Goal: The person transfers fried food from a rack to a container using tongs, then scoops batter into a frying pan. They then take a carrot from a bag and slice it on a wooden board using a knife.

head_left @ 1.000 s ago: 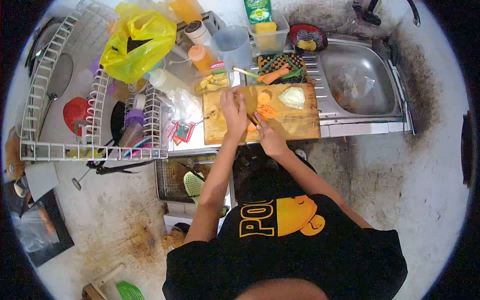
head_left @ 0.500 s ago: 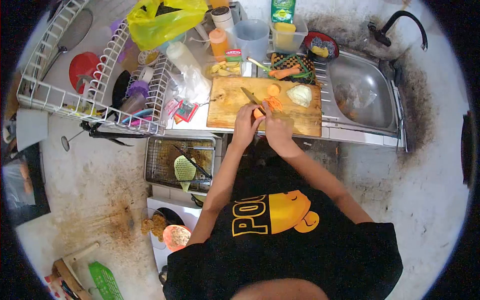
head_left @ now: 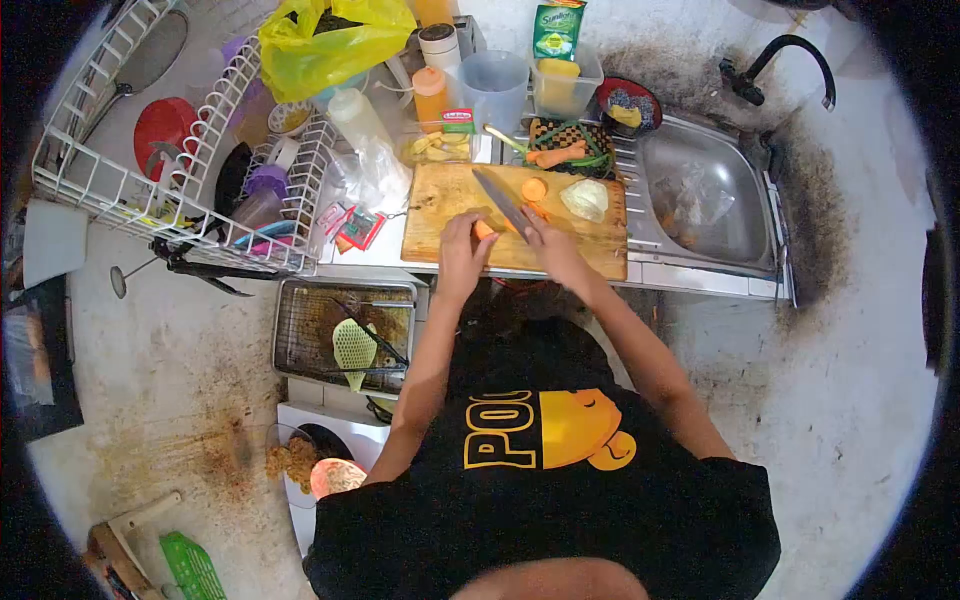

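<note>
On the wooden cutting board (head_left: 435, 215), my left hand (head_left: 464, 250) is closed around a carrot piece (head_left: 484, 230) near the front edge. My right hand (head_left: 556, 250) grips a knife (head_left: 500, 198), its blade pointing away and to the left, just right of that carrot piece. Some cut carrot lies by the knife, partly hidden behind my right hand. Farther back on the board sits another carrot chunk (head_left: 535, 189). A pale wedge of cabbage (head_left: 585, 200) rests to its right.
Right of the board is a steel sink (head_left: 700, 245) under a black faucet (head_left: 790, 62). Behind the board stand a basket with carrots (head_left: 558, 156), a blue-grey pitcher (head_left: 493, 90) and an orange bottle (head_left: 430, 98). A white dish rack (head_left: 190, 235) fills the left side.
The knife has moved right, away from the carrot piece in my left hand, and my hands are farther apart. The whole view has shifted slightly.
</note>
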{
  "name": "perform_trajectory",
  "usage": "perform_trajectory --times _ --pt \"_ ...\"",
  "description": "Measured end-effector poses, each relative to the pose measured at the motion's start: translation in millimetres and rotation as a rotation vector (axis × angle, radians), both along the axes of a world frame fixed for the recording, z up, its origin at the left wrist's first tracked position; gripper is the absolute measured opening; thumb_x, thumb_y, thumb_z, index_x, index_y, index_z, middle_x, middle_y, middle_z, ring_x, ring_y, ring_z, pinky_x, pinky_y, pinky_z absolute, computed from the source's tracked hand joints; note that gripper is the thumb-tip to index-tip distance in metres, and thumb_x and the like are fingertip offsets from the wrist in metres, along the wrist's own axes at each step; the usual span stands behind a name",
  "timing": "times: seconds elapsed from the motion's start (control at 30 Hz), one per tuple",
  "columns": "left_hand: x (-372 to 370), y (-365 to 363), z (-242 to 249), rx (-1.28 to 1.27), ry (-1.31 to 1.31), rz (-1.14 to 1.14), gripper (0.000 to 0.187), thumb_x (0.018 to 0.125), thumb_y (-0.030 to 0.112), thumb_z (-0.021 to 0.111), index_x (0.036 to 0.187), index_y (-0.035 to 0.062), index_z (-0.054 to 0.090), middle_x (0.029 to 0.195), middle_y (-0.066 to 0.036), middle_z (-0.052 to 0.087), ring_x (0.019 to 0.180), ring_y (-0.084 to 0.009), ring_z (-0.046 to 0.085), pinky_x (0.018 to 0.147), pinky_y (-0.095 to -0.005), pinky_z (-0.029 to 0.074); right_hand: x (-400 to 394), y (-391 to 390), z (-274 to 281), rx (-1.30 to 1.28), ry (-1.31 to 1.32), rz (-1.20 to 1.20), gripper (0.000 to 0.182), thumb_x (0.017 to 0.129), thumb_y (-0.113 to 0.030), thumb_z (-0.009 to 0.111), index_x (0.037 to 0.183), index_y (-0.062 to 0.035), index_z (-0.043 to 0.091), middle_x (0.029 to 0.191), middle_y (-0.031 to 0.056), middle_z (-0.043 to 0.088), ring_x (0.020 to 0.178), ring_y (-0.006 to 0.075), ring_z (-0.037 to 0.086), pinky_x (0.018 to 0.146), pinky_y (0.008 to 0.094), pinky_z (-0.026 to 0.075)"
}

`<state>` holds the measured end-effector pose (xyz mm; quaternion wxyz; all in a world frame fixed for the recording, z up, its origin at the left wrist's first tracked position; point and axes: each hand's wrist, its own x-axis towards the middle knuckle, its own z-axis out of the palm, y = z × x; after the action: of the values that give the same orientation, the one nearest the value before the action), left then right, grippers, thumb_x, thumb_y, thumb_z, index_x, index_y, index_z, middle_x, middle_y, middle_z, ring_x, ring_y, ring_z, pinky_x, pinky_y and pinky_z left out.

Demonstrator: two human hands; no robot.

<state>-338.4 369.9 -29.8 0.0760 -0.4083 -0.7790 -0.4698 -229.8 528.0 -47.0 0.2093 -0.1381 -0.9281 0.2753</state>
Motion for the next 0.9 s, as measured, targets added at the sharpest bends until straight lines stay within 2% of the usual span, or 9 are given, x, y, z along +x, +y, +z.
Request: perform_trajectory --times 0.2,0.37,0.43,0.47,0.53,0.57,0.63,0.77,0.9 --pt "0.1 -5.0 21.6 -0.11 0.104 0.229 0.04 0.079 0.01 0.067 0.117 0.0018 0.055 0.119 -0.015 0.052 0.114 -0.0353 0.044 0.099 -0.0469 0.032 31.2 24.8 66.1 -1.263 -0.212 -0.184 0.05 0.098 -0.024 0.046 0.145 -0.0143 0.033 0.053 0.0002 0.038 0.04 0.0093 0.042 0.035 0.0262 0.037" --pt "22.4 24.0 34.6 -0.239 0.167 0.11 0.045 0.075 0.022 0.072 0.114 0.0043 0.058 0.116 -0.014 0.056 0.114 -0.0317 0.046 0.098 -0.0459 0.032 61.9 22.3 67.0 -1.006 -0.072 -0.175 0.058 0.091 -0.007 0.047 0.146 -0.0181 0.033 0.057 0.0001 0.044 0.039 0.0088 0.042 0.036 0.0245 0.038" --pt "21.8 37.8 31.9 -0.43 0.192 0.107 0.047 0.07 0.025 0.076 0.11 0.0044 0.062 0.114 -0.013 0.057 0.11 -0.0315 0.047 0.096 -0.0441 0.032 72.5 23.2 45.4 -0.734 -0.29 -0.27 0.067 0.084 -0.001 0.045 0.147 -0.0159 0.03 0.088 0.0091 0.063 0.051 0.0108 0.052 0.045 0.0235 0.044" --pt "20.6 41.0 30.0 -0.425 0.187 0.111 0.047 0.07 0.025 0.076 0.11 0.0044 0.062 0.114 -0.013 0.057 0.11 -0.0315 0.047 0.096 -0.0441 0.032 76.9 21.0 31.1 -0.727 -0.295 -0.267 0.067 0.084 -0.001 0.045 0.147 -0.0159 0.03 0.088 0.0091 0.063 0.051 0.0108 0.052 0.045 0.0235 0.044" --pt "20.3 47.4 24.2 -0.488 0.161 0.137 0.047 0.066 0.025 0.078 0.107 0.0059 0.065 0.113 -0.013 0.058 0.108 -0.0309 0.048 0.094 -0.0437 0.032 83.1 10.2 15.2 -0.593 -0.047 -0.051 0.073 0.077 0.002 0.042 0.148 -0.0118 0.029 0.133 0.016 0.052 0.085 0.0201 0.064 0.071 0.0282 0.052" --pt "20.4 47.9 21.5 -0.485 0.154 0.141 0.047 0.066 0.025 0.078 0.107 0.0059 0.065 0.113 -0.013 0.058 0.108 -0.0309 0.048 0.094 -0.0437 0.032 87.1 3.8 15.2 -0.589 -0.054 -0.047 0.073 0.077 0.002 0.042 0.148 -0.0118 0.029 0.133 0.016 0.052 0.085 0.0201 0.064 0.071 0.0282 0.052" --pt "18.5 42.8 20.0 -0.383 0.24 0.175 0.044 0.063 0.025 0.079 0.1 0.0055 0.067 0.102 -0.011 0.061 0.104 -0.0294 0.049 0.092 -0.0436 0.032 86.4 -14.2 36.3 -0.787 -0.018 -0.017 0.078 0.078 0.004 0.039 0.15 -0.0216 0.025 0.067 0.001 0.051 0.051 0.0084 0.042 0.046 0.0231 0.038" --pt "21.1 22.6 26.9 -0.326 0.16 0.194 0.043 0.064 0.024 0.078 0.102 0.0079 0.066 0.102 -0.009 0.06 0.105 -0.0289 0.049 0.091 -0.0442 0.032 95.5 -14.1 20.8 -0.454 -0.022 -0.023 0.08 0.078 0.006 0.037 0.15 -0.0257 0.025 0.094 0.005 0.061 0.054 0.008 0.043 0.05 0.0222 0.041" --pt "26.7 14.4 25.4 -0.335 0.108 0.203 0.04 0.067 0.023 0.077 0.103 0.0096 0.067 0.111 -0.008 0.058 0.109 -0.0287 0.046 0.092 -0.0464 0.029 106.8 -16.1 39.9 -0.623 -0.301 -0.111 0.078 0.08 0.007 0.038 0.15 -0.0259 0.026 0.125 0.005 0.057 0.058 0.0081 0.042 0.055 0.022 0.042"
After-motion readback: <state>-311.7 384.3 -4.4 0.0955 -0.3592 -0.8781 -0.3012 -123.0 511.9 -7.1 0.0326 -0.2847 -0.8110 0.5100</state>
